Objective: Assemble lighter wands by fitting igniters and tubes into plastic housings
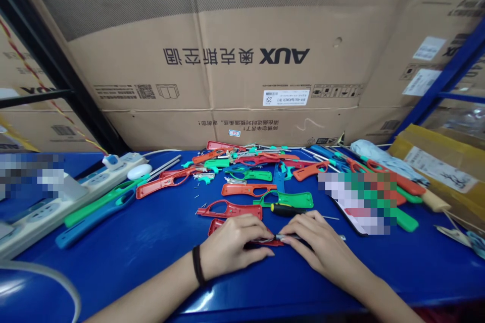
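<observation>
At the front of the blue table, my left hand (237, 242) is closed on a red lighter casing half (215, 224), much of it covered by my fingers. The fingers of my right hand (318, 242) pinch a thin metal tube (279, 236) that lies along the casing, its end showing past my knuckles. Both sets of fingertips nearly meet there. Just beyond them lies a screwdriver (290, 210) with a yellow and black handle. Farther back are a red casing half (231, 210), a green casing half (284, 199) and an orange casing half (246, 189).
A pile of lighter parts (246, 159) spreads along the back, before a large cardboard box (235, 20). White power strips (94, 181) and blue and green lighters (94, 217) lie left. A blurred phone-like object (358, 207), more lighters (405, 186) and scissors (454, 236) are right.
</observation>
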The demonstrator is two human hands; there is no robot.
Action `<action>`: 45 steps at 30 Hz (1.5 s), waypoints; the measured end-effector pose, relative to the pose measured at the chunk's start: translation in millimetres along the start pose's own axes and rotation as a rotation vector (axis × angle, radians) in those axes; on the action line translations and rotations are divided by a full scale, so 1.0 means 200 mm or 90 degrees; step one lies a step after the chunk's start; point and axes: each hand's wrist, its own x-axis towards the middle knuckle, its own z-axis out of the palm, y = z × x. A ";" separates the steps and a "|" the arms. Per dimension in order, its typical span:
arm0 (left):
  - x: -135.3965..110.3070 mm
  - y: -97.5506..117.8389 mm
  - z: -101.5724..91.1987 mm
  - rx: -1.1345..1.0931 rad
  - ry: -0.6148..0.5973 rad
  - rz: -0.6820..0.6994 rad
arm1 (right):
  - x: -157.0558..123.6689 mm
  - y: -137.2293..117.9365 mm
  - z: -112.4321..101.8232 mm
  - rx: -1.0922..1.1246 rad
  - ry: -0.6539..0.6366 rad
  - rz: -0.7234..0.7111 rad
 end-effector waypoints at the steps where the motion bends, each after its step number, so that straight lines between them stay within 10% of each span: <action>1: 0.00 0.00 0.00 0.008 -0.001 0.000 | 0.00 0.00 0.00 -0.001 0.003 -0.003; 45: 0.00 -0.01 0.04 0.048 0.048 -0.029 | 0.02 -0.02 -0.02 0.107 -0.071 0.070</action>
